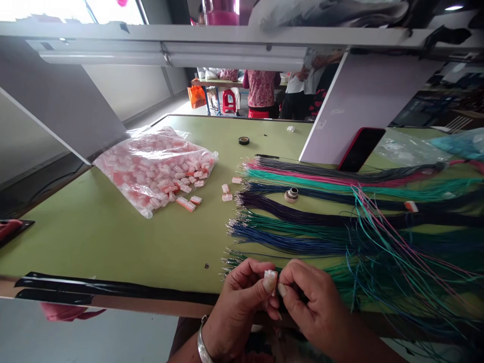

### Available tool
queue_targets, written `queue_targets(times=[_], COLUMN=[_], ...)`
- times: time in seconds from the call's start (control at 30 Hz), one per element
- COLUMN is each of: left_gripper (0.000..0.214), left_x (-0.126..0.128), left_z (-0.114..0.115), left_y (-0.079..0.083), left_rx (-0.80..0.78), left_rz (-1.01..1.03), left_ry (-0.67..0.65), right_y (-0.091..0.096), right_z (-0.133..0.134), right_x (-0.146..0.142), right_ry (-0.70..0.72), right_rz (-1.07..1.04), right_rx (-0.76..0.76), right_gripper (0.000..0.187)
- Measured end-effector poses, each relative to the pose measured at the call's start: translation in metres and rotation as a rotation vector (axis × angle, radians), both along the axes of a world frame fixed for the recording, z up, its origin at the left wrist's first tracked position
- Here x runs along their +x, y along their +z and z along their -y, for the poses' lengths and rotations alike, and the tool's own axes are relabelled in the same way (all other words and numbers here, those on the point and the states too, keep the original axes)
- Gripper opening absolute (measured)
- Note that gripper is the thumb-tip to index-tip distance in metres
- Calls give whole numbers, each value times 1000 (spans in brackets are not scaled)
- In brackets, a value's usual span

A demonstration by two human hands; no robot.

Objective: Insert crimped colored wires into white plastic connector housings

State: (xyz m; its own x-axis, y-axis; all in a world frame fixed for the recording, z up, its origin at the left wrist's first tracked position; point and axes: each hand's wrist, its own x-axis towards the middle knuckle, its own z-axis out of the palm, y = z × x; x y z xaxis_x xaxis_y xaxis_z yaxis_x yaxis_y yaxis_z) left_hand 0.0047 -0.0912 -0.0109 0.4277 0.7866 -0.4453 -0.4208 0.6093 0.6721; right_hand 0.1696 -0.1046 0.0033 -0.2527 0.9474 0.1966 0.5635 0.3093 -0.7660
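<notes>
Near the table's front edge, my left hand [239, 298] pinches a small white-and-orange connector housing [269, 274] between thumb and fingers. My right hand [313, 298] is closed beside it, thumb and forefinger pressed together close to the housing's right side. What sits in that pinch, perhaps a wire end, is too small to make out. Just behind both hands lie bundles of wires with metal terminals at their left ends: green [260, 220], blue [264, 237], dark purple [280, 209] and grey [302, 168].
An open plastic bag [143, 161] spills connector housings onto the green table [113, 252]. Black tape [244, 140], a small metal-and-tan roll [291, 194] and a phone [361, 149] leaning on a panel stand further back. Loose pink and teal wires [389, 227] cross at right. People are beyond the table.
</notes>
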Motion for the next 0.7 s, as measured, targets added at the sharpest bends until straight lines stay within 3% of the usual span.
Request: queue_targets(times=[0.2, 0.7], left_gripper=[24, 24], left_x=[0, -4], left_z=[-2, -1], left_y=[1, 1], left_rx=[8, 31], left_rz=[22, -3], left_ry=[77, -5], right_y=[2, 1], right_z=[-2, 0], right_x=[7, 0], right_ry=[29, 39], right_rz=[-37, -48], right_rx=[-58, -19], right_gripper=[19, 23])
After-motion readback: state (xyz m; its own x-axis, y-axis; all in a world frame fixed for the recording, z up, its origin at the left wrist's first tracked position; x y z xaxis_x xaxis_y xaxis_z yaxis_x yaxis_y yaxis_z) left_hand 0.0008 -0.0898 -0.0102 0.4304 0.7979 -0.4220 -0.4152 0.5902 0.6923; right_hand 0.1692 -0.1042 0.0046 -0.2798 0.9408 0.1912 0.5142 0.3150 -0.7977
